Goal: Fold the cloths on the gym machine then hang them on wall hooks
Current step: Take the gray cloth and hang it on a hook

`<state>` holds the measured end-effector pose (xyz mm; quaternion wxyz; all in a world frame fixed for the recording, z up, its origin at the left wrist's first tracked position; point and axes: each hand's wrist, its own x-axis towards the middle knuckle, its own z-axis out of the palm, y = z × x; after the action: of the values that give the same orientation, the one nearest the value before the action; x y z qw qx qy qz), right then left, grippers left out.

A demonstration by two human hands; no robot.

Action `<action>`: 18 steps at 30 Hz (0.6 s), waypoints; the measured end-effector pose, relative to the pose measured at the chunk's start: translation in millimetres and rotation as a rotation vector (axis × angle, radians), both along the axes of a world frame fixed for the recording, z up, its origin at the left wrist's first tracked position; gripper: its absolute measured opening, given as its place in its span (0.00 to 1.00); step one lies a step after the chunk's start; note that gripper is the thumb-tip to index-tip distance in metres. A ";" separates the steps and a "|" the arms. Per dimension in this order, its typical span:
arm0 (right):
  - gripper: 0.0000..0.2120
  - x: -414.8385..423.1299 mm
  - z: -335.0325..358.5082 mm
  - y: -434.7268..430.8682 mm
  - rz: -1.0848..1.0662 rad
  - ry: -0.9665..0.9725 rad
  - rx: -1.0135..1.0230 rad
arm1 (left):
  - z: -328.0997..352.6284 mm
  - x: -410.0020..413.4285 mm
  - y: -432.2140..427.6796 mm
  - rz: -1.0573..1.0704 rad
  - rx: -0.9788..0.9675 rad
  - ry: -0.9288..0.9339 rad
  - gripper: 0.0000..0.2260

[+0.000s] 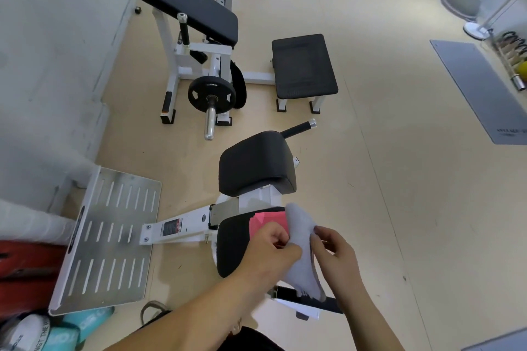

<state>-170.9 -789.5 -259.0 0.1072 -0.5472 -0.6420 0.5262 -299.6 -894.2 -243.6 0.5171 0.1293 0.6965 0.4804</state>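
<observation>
Landmark: I took the black padded seat of the white-framed gym machine as my reference for every place below.
Grey cloth: I saw a pale grey soft cloth gathered into a long narrow bunch over the right part of the seat. Its upper end stood above the seat's far edge, and its loose lower end hung past the seat's near right corner.
Pink cloth: a pink flat cloth lay on the seat's far right part, partly hidden behind the grey cloth and the left hand.
Left hand: my view showed the left hand over the middle of the seat, fingers curled in and pinching the left side of the grey cloth against the thumb.
Right hand: the right hand was just right of the seat, its fingers bent and pressed on the cloth's right side near the upper end. I could not tell how the thumb lay.
Back pad: a black rounded cushion stood just beyond the seat.
Foot plate: a slotted silver metal plate sat well to the left of the seat, joined to it by a white beam.
Weight plate: a black round weight plate on a chrome bar hung on another white machine, far beyond the seat.
Mat: a grey rectangular floor mat lay far beyond the seat, to the right.
</observation>
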 end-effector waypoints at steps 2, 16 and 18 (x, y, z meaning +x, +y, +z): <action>0.18 -2.5 14.2 6.5 0.028 0.034 0.025 | 16.7 -18.2 -5.4 0.033 0.010 -0.032 0.06; 0.13 -218.7 186.2 -20.3 0.994 0.237 -0.039 | 175.2 -206.3 -129.9 -0.077 0.097 0.462 0.15; 0.08 -259.2 198.0 -47.2 1.052 0.243 0.064 | 189.9 -231.0 -162.3 0.049 0.077 0.542 0.12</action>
<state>-430.1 -836.6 -61.0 -0.0806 -0.0835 -0.8280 0.5486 -530.5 -1056.5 -53.7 0.2948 0.2559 0.7935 0.4668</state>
